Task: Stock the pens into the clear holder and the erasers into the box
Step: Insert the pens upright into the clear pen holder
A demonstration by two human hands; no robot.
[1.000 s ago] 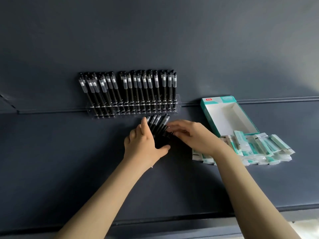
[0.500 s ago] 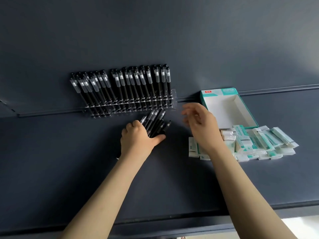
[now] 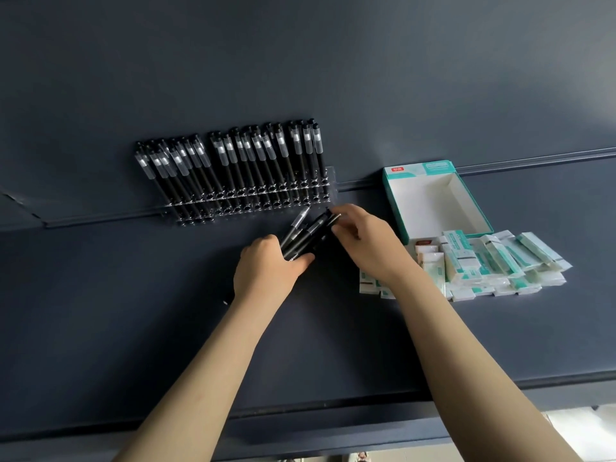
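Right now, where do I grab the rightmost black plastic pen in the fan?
Pinch the rightmost black plastic pen at its free far end, from the right. The left hand grips the pen fan low down, leaving only ends toward the clear acrylic holder exposed; the right hand pinches there.

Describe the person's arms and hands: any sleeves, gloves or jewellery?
Both are bare. The left hand and right hand wear no gloves, and no rings show on the fingers. The left forearm and right forearm show no sleeve, watch or bracelet up to the frame's edge.
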